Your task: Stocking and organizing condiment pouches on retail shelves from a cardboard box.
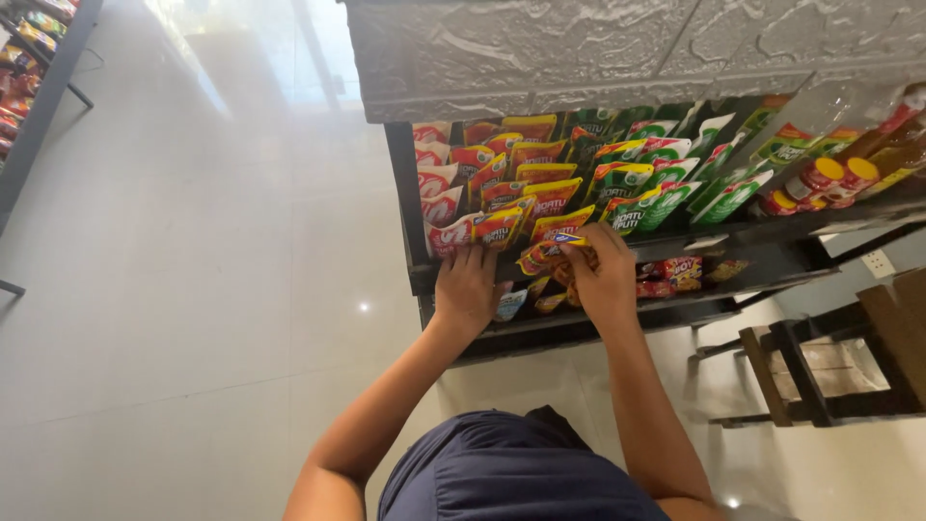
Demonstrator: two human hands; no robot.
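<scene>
A black shelf rack [410, 207] holds rows of snack pouches. My left hand [466, 289] rests its fingertips on the front red and white pouches [451, 232] at the shelf's edge. My right hand [605, 275] is closed on a small yellow and red packet [548, 249] in front of the yellow pouches [559, 224]. Green pouches [666, 183] fill the rows to the right. A lower shelf under my hands carries more small packets [675, 273], partly hidden by my hands.
Sauce bottles with yellow caps [820, 178] stand at the shelf's right end. A dark wooden stool or crate [820, 371] sits on the floor at the right. Another rack of snacks [29, 68] lines the far left. Glossy pale floor tiles [193, 270] spread between them.
</scene>
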